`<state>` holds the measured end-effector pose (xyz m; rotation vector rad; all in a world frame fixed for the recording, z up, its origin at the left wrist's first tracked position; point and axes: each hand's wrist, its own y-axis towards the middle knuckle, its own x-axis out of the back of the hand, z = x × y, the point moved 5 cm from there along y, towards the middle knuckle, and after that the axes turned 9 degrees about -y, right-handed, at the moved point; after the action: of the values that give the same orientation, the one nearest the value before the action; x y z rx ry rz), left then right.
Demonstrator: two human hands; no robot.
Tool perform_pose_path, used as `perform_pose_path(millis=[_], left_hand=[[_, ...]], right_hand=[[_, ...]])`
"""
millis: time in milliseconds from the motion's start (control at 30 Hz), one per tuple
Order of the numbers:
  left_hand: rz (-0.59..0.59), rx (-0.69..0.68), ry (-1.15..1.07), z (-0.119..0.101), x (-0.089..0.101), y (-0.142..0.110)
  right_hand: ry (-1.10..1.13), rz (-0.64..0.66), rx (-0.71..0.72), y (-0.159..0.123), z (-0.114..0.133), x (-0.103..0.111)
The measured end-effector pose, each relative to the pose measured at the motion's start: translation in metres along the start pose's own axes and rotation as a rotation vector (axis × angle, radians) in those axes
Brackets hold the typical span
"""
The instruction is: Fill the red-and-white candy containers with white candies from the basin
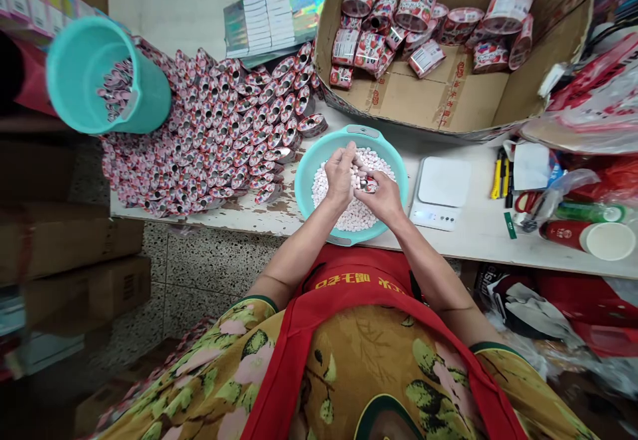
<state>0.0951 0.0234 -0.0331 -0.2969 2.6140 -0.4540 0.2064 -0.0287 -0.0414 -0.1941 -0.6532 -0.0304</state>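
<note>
A turquoise basin (303, 191) full of small pale pink tablets (355, 217) stands at the table's front edge, close to my body. Over it, my left hand (341, 175) is curled, with some tablets showing at its fingers. Its palm side is turned away from me. My right hand (383, 198) comes in from the other side, its fingers closed around a small red-and-white printed tub (369, 185), mostly hidden by the hands. Both hands almost touch above the tablets.
Many printed tubs (214, 134) with open tops crowd the left, beside a turquoise bucket (159, 91). A cardboard box (478, 98) of filled tubs stands behind the basin. Right are a white scale (443, 184), a yellow cutter (496, 175) and a paper cup (573, 235). Shiny packets (264, 21) lie at the back.
</note>
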Motion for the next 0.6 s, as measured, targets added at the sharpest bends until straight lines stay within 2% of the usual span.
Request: perform_pose_path(millis=[233,367,500,600], left_hand=[[0.023,-0.018,-0.013,-0.002,0.002,-0.005],[-0.009,-0.066,-0.037,-0.005,0.005,-0.005],[0.033,-0.052,0.008,-0.008,0.001,-0.006],[-0.001,-0.098,0.004,-0.014,-0.001,-0.007]], right_hand=[[0.094,-0.056,0.063,-0.001,0.002,-0.006],[0.122,-0.048,0.114,0.0,0.007,-0.011],[0.126,-0.073,0.106,0.0,0.008,-0.011],[0.184,-0.104,0.142,0.001,0.01,-0.011]])
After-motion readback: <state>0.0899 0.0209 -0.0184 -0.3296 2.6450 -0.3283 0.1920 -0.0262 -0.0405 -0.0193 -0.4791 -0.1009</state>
